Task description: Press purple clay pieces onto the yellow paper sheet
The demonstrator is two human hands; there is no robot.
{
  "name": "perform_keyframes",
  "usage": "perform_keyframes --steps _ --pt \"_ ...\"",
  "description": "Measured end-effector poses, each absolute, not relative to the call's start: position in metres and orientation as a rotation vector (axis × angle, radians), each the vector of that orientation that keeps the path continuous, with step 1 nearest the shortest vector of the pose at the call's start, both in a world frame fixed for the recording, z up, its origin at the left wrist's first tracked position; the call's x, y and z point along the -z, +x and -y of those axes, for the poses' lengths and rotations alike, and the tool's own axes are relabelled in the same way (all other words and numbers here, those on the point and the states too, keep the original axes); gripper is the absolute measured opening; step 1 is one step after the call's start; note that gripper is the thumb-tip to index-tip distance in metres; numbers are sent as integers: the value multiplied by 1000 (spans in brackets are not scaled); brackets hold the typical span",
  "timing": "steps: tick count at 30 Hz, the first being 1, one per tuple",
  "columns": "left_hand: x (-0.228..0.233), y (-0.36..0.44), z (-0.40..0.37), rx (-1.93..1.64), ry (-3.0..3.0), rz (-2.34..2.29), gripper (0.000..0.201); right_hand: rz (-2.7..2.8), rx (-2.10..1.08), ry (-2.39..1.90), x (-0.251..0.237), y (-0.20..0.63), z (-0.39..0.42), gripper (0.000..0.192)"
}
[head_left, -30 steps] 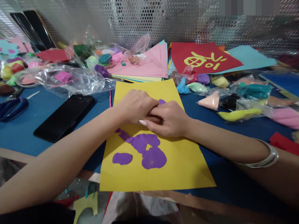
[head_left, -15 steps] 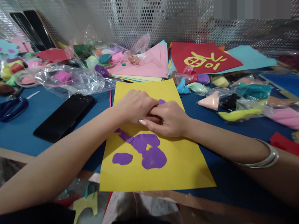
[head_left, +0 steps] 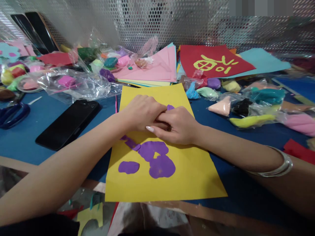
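A yellow sheet of paper (head_left: 192, 177) lies on the table with flat purple modelling clay stuck to it. One joined clay shape (head_left: 162, 165) sits below my hands, and a separate purple oval (head_left: 128, 167) is to its left. My left hand (head_left: 145, 111) and my right hand (head_left: 178, 126) meet over the upper part of the sheet, fingers bent inward and overlapping. Whatever is between or under the fingers is hidden. A bit of purple clay (head_left: 170, 107) shows just above my right hand's knuckles.
Left of the sheet lies a black phone (head_left: 67, 124), with blue-handled scissors (head_left: 14, 114) beyond it. Bagged clay (head_left: 267, 95) is spread along the right. At the back are pink paper (head_left: 157, 65) and a red sheet with yellow markings (head_left: 189, 59), before a perforated metal panel (head_left: 152, 23).
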State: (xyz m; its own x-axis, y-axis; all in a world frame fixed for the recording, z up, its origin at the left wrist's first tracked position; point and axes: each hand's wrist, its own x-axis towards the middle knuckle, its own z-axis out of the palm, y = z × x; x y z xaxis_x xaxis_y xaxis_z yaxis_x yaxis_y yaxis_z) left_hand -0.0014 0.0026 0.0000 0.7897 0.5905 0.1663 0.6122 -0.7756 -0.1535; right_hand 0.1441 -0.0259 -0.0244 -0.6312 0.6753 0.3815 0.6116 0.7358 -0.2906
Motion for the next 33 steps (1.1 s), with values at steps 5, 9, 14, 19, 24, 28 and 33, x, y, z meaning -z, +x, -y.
perform_keyframes --steps 5,9,14,19,24,28,33 --pt "0 -1 -2 151 -2777 950 37 2464 -184 -974 25 145 26 47" --pt "0 -2 -2 137 -2785 975 36 2466 -175 -973 25 145 26 48" --pt "0 -2 -2 139 -2793 972 36 2471 -178 -979 24 144 26 49" --pt "-1 -1 -2 179 -2799 929 32 2470 -176 -975 24 144 26 50" --pt "0 4 1 310 -2808 943 25 2423 -114 -900 26 145 24 48" --pt "2 5 1 392 -2823 974 24 2369 -84 -824 27 145 23 44" --pt "3 -1 -1 474 -2746 909 23 2264 -258 -829 23 147 25 37"
